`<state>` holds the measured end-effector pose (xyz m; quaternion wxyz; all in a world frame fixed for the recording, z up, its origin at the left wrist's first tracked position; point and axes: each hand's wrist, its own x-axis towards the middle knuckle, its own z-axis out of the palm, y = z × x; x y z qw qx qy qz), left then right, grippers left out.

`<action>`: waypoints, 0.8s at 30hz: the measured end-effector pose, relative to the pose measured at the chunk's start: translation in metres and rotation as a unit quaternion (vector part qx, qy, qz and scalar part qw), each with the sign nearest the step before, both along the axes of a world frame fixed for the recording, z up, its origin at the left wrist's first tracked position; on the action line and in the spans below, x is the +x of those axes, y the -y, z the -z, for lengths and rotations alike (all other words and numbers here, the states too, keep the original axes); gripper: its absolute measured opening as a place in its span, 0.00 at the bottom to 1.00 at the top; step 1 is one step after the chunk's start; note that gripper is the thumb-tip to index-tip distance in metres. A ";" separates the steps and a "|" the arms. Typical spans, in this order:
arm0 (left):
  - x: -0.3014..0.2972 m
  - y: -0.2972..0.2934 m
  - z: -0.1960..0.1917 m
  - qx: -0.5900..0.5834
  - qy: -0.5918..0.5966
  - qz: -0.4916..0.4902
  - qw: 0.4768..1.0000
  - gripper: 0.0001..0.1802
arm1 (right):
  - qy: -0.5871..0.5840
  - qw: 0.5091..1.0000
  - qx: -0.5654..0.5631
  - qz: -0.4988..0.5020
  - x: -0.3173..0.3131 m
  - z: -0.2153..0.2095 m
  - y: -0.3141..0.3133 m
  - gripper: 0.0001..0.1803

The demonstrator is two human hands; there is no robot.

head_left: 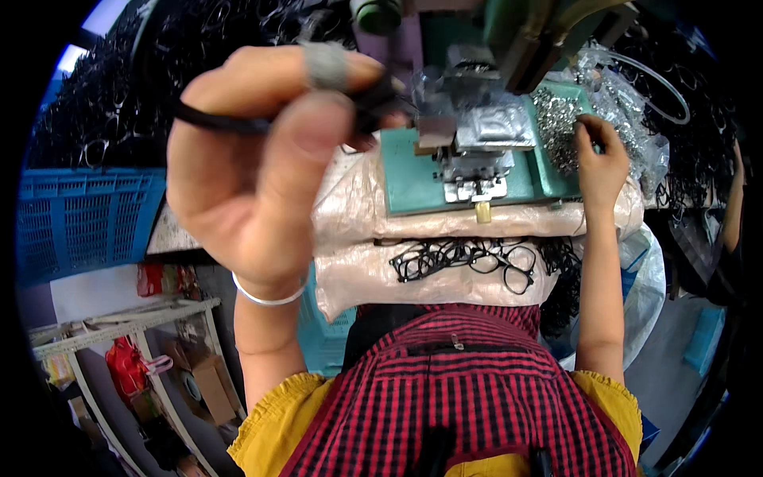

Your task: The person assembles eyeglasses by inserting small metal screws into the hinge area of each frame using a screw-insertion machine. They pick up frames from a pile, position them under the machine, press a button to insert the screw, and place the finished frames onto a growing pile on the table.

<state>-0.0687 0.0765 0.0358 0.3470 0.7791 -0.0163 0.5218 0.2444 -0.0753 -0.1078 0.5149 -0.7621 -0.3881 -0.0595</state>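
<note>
My left hand is raised close to the camera and pinches a black eyeglass frame between thumb and fingers; a grey sleeve covers one finger. The frame's far end reaches toward the metal press head on a green machine bed. My right hand rests at the right side of the bed, fingertips in a pile of small shiny metal parts. Whether it grips any cannot be seen. Several black eyeglass frames lie on a plastic-covered ledge in front of me.
A blue plastic crate stands at the left below a heap of black frames. More frames hang at the right. Clear plastic bags lie by the metal parts. A white rack stands at the lower left.
</note>
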 end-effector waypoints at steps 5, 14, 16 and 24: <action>0.028 0.015 0.012 -0.120 0.018 0.008 0.993 0.09 | -0.253 0.942 0.136 -0.176 -0.045 -0.046 -0.004 0.08; 0.041 0.030 0.030 -0.141 0.146 0.002 0.979 0.06 | -0.167 0.920 0.254 -0.248 -0.102 -0.052 -0.053 0.21; 0.048 0.014 0.020 -0.113 0.137 -0.029 0.984 0.08 | -0.217 0.899 0.265 -0.272 -0.102 -0.057 -0.048 0.22; 0.053 0.006 0.026 -0.097 0.148 -0.057 0.983 0.08 | -0.259 0.889 0.272 -0.262 -0.113 -0.071 -0.043 0.25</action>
